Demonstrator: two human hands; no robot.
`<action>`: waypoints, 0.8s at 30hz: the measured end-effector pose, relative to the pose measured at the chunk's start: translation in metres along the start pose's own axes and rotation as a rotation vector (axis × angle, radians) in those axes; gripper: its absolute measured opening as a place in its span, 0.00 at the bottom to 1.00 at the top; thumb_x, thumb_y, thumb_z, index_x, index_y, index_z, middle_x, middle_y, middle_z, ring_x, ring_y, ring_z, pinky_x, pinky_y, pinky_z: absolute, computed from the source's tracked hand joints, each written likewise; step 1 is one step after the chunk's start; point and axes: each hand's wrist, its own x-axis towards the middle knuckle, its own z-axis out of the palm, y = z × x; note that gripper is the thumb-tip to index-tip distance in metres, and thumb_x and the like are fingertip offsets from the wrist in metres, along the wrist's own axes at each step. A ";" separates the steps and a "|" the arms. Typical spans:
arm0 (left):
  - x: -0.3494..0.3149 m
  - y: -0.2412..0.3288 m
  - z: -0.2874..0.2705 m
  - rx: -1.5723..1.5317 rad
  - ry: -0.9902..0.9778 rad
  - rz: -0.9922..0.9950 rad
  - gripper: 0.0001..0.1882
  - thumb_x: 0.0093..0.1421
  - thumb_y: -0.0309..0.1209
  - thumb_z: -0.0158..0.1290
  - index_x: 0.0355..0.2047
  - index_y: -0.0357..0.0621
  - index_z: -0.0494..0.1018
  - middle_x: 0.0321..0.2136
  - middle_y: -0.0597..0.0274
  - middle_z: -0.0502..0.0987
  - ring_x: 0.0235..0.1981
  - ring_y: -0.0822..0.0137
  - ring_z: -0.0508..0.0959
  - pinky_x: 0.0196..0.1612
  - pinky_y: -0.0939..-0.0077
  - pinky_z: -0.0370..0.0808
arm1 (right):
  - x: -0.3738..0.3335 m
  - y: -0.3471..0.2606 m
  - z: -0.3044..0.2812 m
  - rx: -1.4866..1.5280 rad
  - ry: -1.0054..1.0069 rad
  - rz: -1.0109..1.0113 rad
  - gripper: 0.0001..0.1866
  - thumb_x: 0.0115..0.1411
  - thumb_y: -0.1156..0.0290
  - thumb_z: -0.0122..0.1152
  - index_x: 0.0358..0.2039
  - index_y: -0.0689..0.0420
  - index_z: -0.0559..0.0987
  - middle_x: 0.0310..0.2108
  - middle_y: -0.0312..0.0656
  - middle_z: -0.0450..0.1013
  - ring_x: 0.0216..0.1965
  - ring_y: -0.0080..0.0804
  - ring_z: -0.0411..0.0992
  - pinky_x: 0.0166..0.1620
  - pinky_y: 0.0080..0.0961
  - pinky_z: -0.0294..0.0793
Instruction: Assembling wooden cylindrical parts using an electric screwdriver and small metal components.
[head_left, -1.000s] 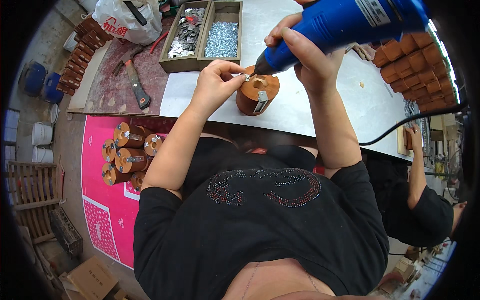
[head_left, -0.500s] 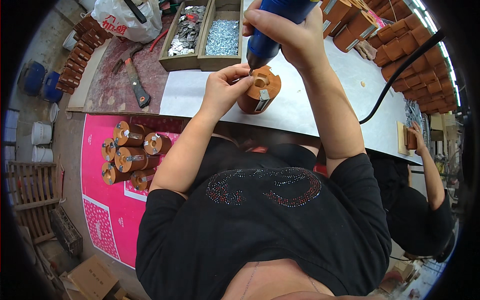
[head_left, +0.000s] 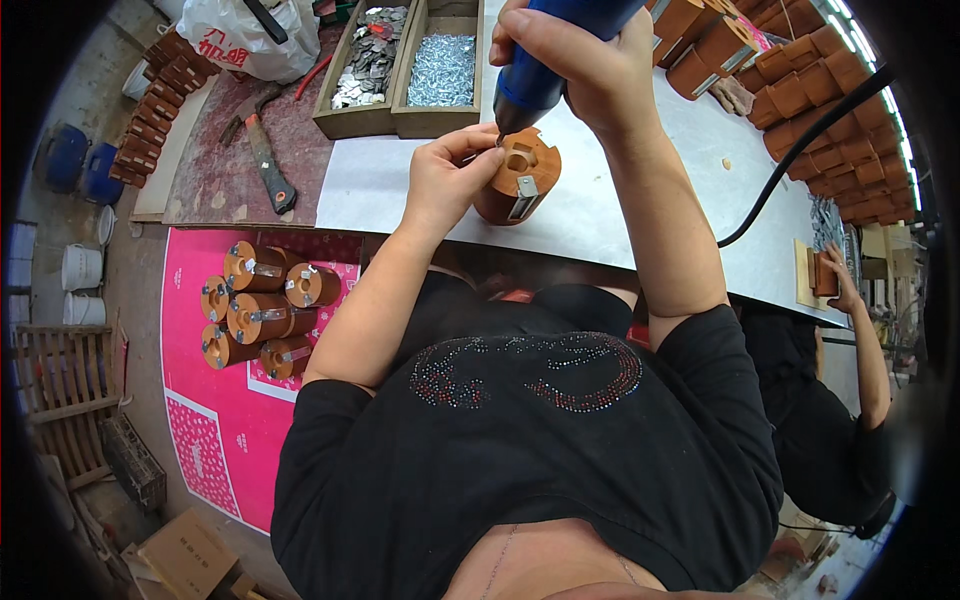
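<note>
A brown wooden cylinder [head_left: 543, 163] with a round hole in its top stands on the white-covered table. A metal plate [head_left: 523, 197] runs down its near side, bent over the top edge. My right hand [head_left: 610, 75] grips a blue power screwdriver [head_left: 535, 80], its tip pointing down at the left part of the cylinder's top. There the thumb and forefinger of my left hand [head_left: 450, 180] are pinched together, right beside the driver's tip. Whatever they hold is too small and covered to make out.
Beyond my left hand stand two wooden trays, one of flat metal pieces [head_left: 325, 122], one of screws [head_left: 400, 118]. A hammer [head_left: 268, 170] lies left. Several fitted cylinders [head_left: 262, 318] rest on pink sheeting. A black cable [head_left: 790, 160] curves at right, near a co-worker's hand [head_left: 842, 280].
The view has shifted slightly. Both my hands, the screwdriver and the cylinder keep nearly the same places relative to one another.
</note>
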 end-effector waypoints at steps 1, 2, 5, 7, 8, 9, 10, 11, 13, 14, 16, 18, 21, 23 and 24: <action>0.000 -0.002 0.000 0.031 0.011 0.015 0.09 0.49 0.23 0.54 0.31 0.31 0.73 0.38 0.54 0.73 0.33 0.75 0.74 0.37 0.82 0.71 | 0.001 0.001 0.000 0.008 -0.001 -0.005 0.11 0.42 0.71 0.62 0.25 0.61 0.72 0.19 0.39 0.70 0.21 0.23 0.70 0.27 0.18 0.69; 0.000 -0.003 0.000 0.063 0.022 0.029 0.09 0.49 0.23 0.54 0.31 0.31 0.73 0.38 0.54 0.73 0.33 0.74 0.74 0.37 0.82 0.71 | 0.001 0.001 -0.001 0.016 -0.003 -0.009 0.11 0.42 0.71 0.62 0.25 0.61 0.72 0.20 0.39 0.71 0.21 0.23 0.70 0.27 0.18 0.69; 0.000 -0.003 -0.001 0.076 0.012 0.032 0.09 0.49 0.23 0.54 0.32 0.30 0.73 0.38 0.53 0.73 0.34 0.74 0.74 0.37 0.82 0.71 | -0.002 0.001 0.000 -0.008 -0.002 0.010 0.11 0.42 0.71 0.63 0.25 0.61 0.72 0.20 0.39 0.71 0.21 0.23 0.70 0.26 0.18 0.69; -0.001 -0.002 0.000 0.026 0.014 0.012 0.10 0.49 0.23 0.54 0.32 0.31 0.73 0.37 0.54 0.74 0.33 0.74 0.74 0.36 0.82 0.71 | -0.002 0.001 0.000 -0.020 -0.006 0.016 0.11 0.42 0.71 0.63 0.25 0.61 0.72 0.19 0.39 0.70 0.20 0.22 0.69 0.26 0.18 0.69; -0.001 -0.001 0.000 -0.023 0.014 -0.007 0.10 0.49 0.23 0.54 0.32 0.31 0.73 0.35 0.56 0.75 0.33 0.74 0.74 0.35 0.83 0.72 | -0.002 0.000 0.000 -0.032 -0.009 0.021 0.11 0.42 0.71 0.62 0.25 0.61 0.72 0.19 0.38 0.70 0.20 0.22 0.69 0.26 0.18 0.69; -0.002 0.002 0.002 -0.023 0.013 -0.008 0.10 0.49 0.23 0.54 0.32 0.31 0.73 0.35 0.56 0.75 0.33 0.74 0.74 0.35 0.83 0.72 | -0.001 0.002 0.000 -0.033 -0.008 0.022 0.11 0.42 0.71 0.62 0.25 0.61 0.72 0.19 0.38 0.70 0.20 0.22 0.69 0.26 0.18 0.69; -0.004 0.005 0.003 -0.041 0.009 -0.066 0.10 0.49 0.23 0.54 0.33 0.32 0.73 0.32 0.57 0.75 0.32 0.75 0.74 0.34 0.83 0.72 | -0.001 0.003 0.000 -0.011 -0.017 0.008 0.11 0.42 0.70 0.63 0.25 0.61 0.72 0.19 0.38 0.70 0.20 0.22 0.69 0.25 0.17 0.69; -0.005 0.007 0.004 -0.058 0.004 -0.124 0.10 0.49 0.23 0.54 0.33 0.33 0.73 0.30 0.59 0.75 0.31 0.76 0.74 0.33 0.83 0.72 | -0.001 0.005 -0.001 0.012 -0.027 -0.004 0.11 0.42 0.70 0.63 0.25 0.61 0.72 0.19 0.38 0.70 0.19 0.22 0.69 0.24 0.17 0.68; -0.005 0.007 0.000 -0.037 -0.012 -0.128 0.11 0.48 0.23 0.55 0.33 0.33 0.73 0.28 0.61 0.75 0.29 0.76 0.74 0.32 0.84 0.72 | -0.002 0.002 -0.002 -0.012 -0.047 0.017 0.11 0.42 0.71 0.63 0.25 0.61 0.72 0.18 0.38 0.70 0.18 0.22 0.69 0.24 0.17 0.68; -0.005 0.007 -0.001 -0.016 -0.028 -0.132 0.11 0.47 0.24 0.55 0.33 0.34 0.73 0.26 0.63 0.75 0.28 0.77 0.74 0.31 0.84 0.71 | -0.004 0.000 -0.003 -0.035 -0.067 0.037 0.11 0.42 0.71 0.63 0.25 0.62 0.72 0.18 0.38 0.70 0.18 0.22 0.68 0.23 0.17 0.68; -0.006 0.002 0.000 0.030 -0.028 -0.060 0.12 0.47 0.24 0.56 0.33 0.35 0.73 0.25 0.63 0.74 0.27 0.77 0.73 0.31 0.85 0.71 | -0.007 -0.011 0.002 0.019 -0.055 0.084 0.11 0.42 0.72 0.63 0.24 0.62 0.72 0.18 0.39 0.70 0.17 0.22 0.68 0.23 0.17 0.68; -0.006 -0.002 0.002 0.075 -0.031 0.011 0.13 0.46 0.25 0.57 0.33 0.36 0.72 0.25 0.64 0.74 0.27 0.78 0.73 0.31 0.85 0.71 | -0.008 -0.011 0.002 0.071 -0.041 0.130 0.10 0.42 0.73 0.63 0.23 0.62 0.71 0.17 0.39 0.69 0.17 0.22 0.68 0.22 0.17 0.68; -0.006 -0.003 0.005 0.037 -0.009 0.007 0.13 0.44 0.25 0.57 0.33 0.37 0.73 0.25 0.65 0.74 0.27 0.77 0.72 0.32 0.85 0.70 | -0.005 -0.001 -0.004 0.064 -0.076 0.110 0.13 0.41 0.74 0.62 0.27 0.63 0.70 0.18 0.40 0.69 0.18 0.23 0.68 0.23 0.18 0.69; -0.008 -0.001 0.006 0.089 0.000 -0.031 0.15 0.44 0.23 0.56 0.35 0.37 0.72 0.29 0.63 0.73 0.30 0.77 0.72 0.35 0.84 0.70 | -0.004 0.002 -0.001 0.116 -0.020 -0.038 0.17 0.40 0.76 0.62 0.32 0.64 0.67 0.20 0.40 0.69 0.19 0.24 0.69 0.24 0.18 0.69; -0.008 -0.002 0.007 0.089 -0.001 -0.031 0.15 0.44 0.23 0.56 0.35 0.37 0.72 0.29 0.63 0.73 0.30 0.77 0.72 0.35 0.84 0.70 | -0.004 0.003 -0.002 0.116 -0.019 -0.037 0.17 0.40 0.76 0.62 0.32 0.64 0.67 0.20 0.40 0.69 0.19 0.24 0.69 0.24 0.18 0.69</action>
